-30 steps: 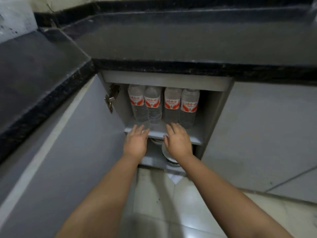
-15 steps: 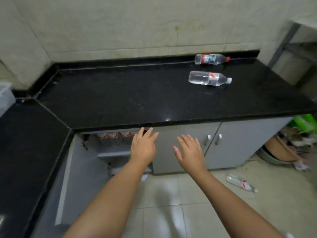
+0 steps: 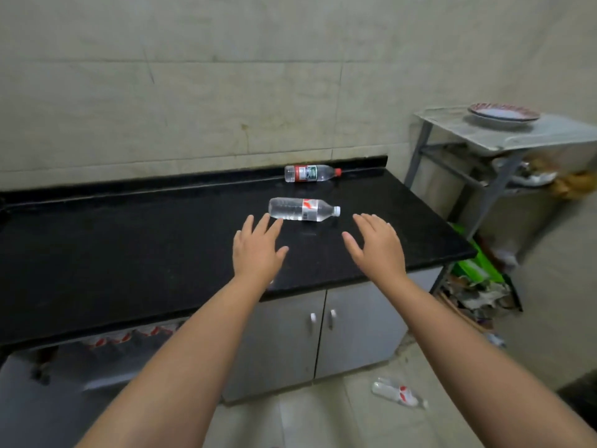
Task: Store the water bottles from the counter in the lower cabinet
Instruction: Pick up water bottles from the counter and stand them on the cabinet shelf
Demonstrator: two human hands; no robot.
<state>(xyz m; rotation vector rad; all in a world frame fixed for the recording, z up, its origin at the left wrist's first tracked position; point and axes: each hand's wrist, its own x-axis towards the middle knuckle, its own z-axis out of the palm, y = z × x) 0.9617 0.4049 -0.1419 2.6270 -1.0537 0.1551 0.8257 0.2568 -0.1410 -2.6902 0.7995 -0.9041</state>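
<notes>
Over the black counter (image 3: 129, 253), the left hand (image 3: 256, 250) and right hand (image 3: 376, 247) hover open and empty, just short of a fallen water bottle (image 3: 303, 209).

Both bare forearms reach forward side by side, the left hand (image 3: 258, 250) and the right hand (image 3: 376, 248) flat, palms down, fingers spread, holding nothing.
</notes>
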